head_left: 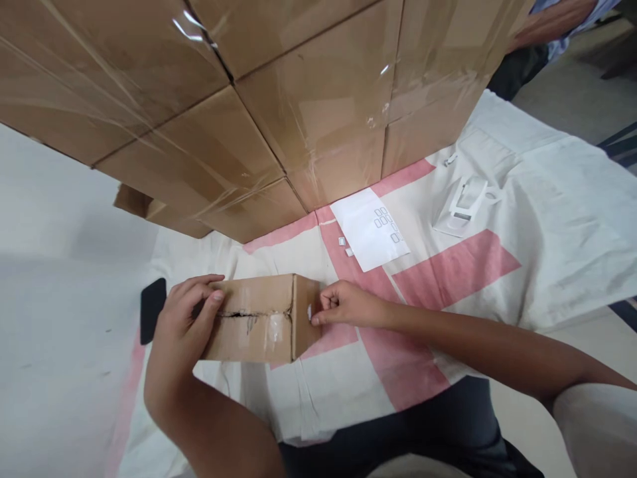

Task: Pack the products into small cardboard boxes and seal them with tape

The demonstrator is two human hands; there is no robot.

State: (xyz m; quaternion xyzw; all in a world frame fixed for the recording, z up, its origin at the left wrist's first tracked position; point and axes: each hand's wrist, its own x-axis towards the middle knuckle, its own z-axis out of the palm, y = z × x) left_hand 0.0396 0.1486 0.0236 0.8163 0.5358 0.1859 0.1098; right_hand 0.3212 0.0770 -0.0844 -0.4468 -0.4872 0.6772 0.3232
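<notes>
A small brown cardboard box (256, 338) lies on the cloth in front of me, with a worn, torn seam and clear tape along its top. My left hand (192, 309) grips its left end, thumb on top and fingers over the far edge. At the right end face, my right hand (343, 304) has its fingers curled in, thumb and fingertips against a small white sticker (309, 312) on the cardboard. Beyond the box is a white sheet (363, 232) with several outlined labels. Two small white labels (342, 241) sit beside that sheet.
Tall stacked cartons (308, 119) wrapped in clear film stand behind. A white device (465, 202) sits at the right on the red-and-white cloth (462, 272). A black phone (152, 311) lies left, near the wall. Another person's arm (552, 26) shows at the top right.
</notes>
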